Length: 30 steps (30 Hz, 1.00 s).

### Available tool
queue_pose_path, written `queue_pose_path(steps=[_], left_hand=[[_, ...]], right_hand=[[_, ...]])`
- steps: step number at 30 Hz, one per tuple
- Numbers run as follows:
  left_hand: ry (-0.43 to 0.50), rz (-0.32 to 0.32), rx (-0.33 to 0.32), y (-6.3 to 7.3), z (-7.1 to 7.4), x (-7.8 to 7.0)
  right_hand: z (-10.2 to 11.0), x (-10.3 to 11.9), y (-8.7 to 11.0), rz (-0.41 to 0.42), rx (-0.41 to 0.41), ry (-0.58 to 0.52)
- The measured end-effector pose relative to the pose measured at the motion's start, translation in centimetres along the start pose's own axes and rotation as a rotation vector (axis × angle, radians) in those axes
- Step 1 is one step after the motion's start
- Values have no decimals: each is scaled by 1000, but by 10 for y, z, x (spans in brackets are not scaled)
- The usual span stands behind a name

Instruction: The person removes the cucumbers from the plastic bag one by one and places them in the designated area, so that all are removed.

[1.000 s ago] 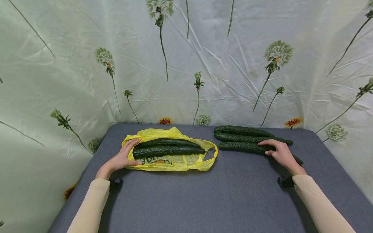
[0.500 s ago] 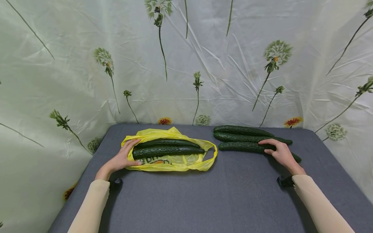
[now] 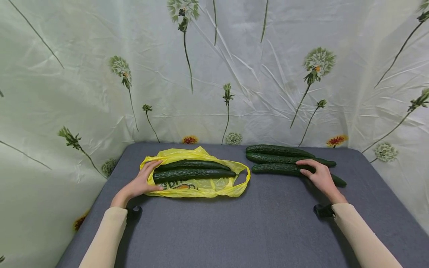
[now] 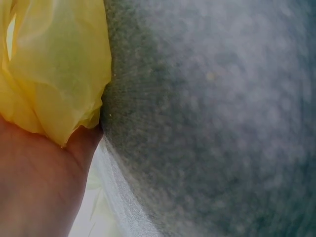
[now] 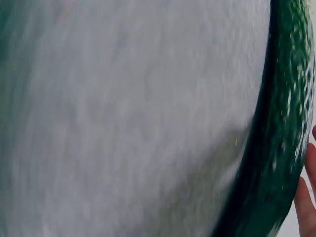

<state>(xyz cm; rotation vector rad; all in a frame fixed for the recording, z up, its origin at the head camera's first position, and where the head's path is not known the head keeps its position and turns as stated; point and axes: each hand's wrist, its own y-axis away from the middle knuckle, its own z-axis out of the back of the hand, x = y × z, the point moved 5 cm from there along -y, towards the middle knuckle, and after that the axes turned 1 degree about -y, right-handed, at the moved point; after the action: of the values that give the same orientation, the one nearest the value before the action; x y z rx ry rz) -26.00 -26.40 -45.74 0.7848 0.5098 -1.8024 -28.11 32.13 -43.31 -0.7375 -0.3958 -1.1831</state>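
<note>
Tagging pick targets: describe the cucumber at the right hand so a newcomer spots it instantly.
On the grey table, right of the yellow bag, three loose cucumbers lie side by side. Take the front cucumber, nearest the wearer. Unlike its two neighbours, it sits between the thumb and fingers of the right hand.

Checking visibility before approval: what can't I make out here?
Head: part of the nearest loose cucumber, covered by the right hand.
Head: some bag print, covered by the front bagged cucumber.
Left wrist: the left hand's far part, hidden by the yellow bag.
Right wrist: that loose cucumber's ends, cut off above and below; most fingers, cut off at right.
</note>
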Motion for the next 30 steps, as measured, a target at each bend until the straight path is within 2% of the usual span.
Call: queue_pose_path(steps=[9, 17, 24, 30], left_hand=[[-39, -4, -19, -2, 0, -2], [-114, 37, -19, -5, 1, -8], [-152, 37, -3, -8, 5, -15], [-161, 35, 2, -12, 7, -12]], right_hand=[[-10, 11, -2, 42, -92, -17], [-16, 18, 0, 59, -81, -26], [-17, 21, 1, 61, -91, -29], [-20, 27, -1, 75, -87, -39]])
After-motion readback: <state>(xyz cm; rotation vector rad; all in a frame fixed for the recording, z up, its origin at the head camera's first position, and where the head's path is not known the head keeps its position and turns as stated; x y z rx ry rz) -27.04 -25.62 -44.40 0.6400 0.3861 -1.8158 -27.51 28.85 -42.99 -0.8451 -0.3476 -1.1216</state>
